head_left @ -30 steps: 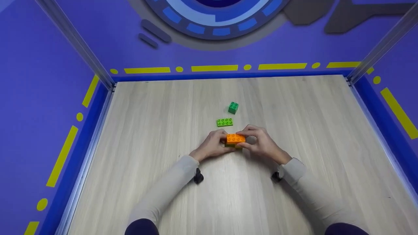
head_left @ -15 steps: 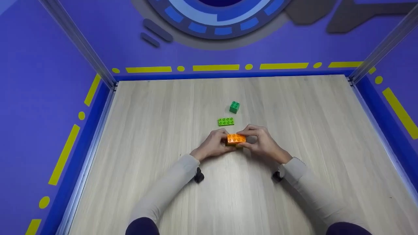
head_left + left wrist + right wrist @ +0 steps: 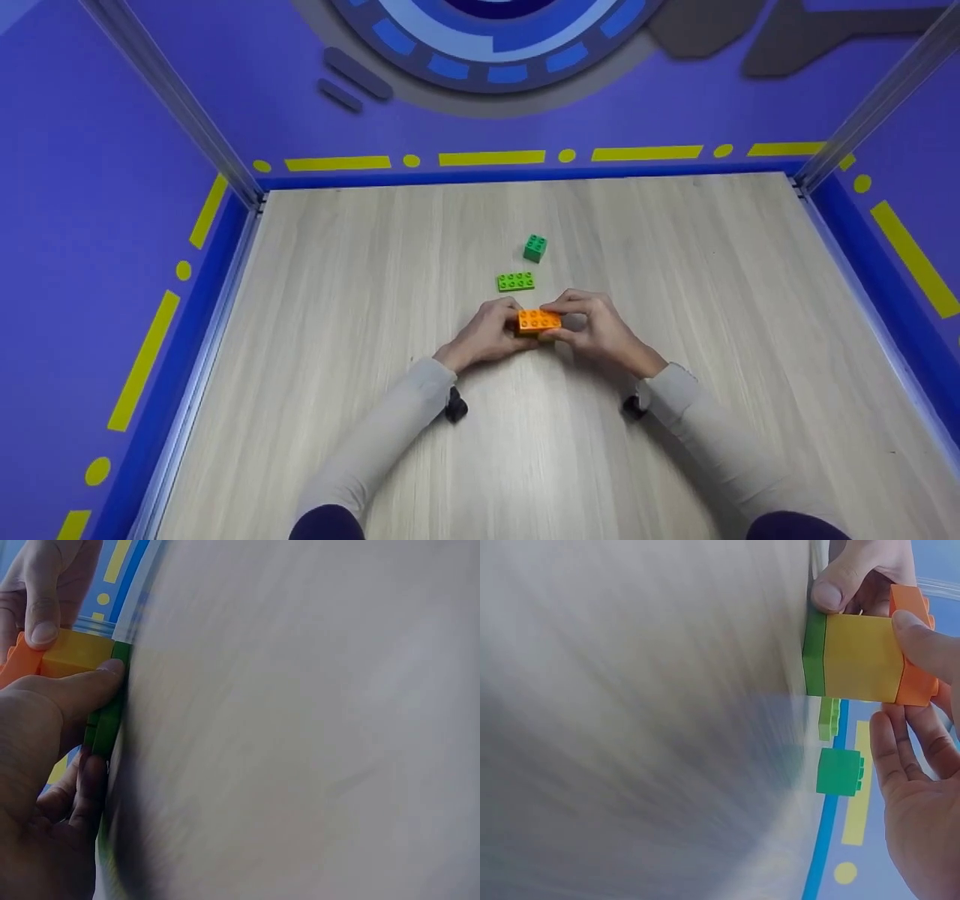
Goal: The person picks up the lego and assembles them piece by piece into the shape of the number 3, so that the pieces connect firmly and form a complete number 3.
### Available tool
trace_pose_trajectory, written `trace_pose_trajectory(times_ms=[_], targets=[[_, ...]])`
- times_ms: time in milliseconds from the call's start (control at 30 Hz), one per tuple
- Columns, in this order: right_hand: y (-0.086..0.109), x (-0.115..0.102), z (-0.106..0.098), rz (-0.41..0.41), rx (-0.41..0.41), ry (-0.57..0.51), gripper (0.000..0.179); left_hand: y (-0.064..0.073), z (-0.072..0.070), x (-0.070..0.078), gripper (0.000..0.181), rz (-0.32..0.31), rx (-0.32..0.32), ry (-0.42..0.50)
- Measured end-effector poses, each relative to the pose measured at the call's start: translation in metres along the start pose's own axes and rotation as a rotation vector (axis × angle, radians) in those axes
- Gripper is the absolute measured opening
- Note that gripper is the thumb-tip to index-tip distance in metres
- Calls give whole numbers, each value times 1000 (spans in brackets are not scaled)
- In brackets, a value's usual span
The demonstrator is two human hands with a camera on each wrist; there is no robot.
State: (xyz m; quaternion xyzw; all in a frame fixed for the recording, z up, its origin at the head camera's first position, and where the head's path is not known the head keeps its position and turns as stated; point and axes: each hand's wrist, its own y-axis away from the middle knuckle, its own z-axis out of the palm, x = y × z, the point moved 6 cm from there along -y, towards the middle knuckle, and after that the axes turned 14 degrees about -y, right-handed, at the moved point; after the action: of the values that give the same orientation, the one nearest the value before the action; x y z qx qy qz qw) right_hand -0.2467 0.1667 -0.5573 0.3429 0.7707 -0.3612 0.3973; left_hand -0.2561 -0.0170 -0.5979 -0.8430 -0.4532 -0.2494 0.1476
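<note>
Both hands meet on a small stack of toy building bricks near the middle of the table. At its top is an orange brick (image 3: 539, 320) with studs. Under that comes a yellow brick (image 3: 862, 656), and at the bottom lies a flat green brick (image 3: 814, 652) against the tabletop. My left hand (image 3: 487, 331) grips the stack low down at its left end, thumb on the green brick and the yellow one's edge. From the right, my right hand (image 3: 600, 330) pinches the orange brick between thumb and fingers. Part of the yellow brick is hidden by the hands in the head view.
Just beyond the hands lies a flat lime-green brick (image 3: 516, 281). Farther back stands a small dark green brick (image 3: 535, 248). Blue panels with yellow markings (image 3: 491, 157) border the wooden table (image 3: 337, 262) at the back and both sides.
</note>
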Motion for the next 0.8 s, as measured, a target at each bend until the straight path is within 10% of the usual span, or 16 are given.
trace_pose_trajectory(times_ms=[800], targets=[[-3,1,0,34,-12,-29,39,6,-6,-1,38,-34,20,128]])
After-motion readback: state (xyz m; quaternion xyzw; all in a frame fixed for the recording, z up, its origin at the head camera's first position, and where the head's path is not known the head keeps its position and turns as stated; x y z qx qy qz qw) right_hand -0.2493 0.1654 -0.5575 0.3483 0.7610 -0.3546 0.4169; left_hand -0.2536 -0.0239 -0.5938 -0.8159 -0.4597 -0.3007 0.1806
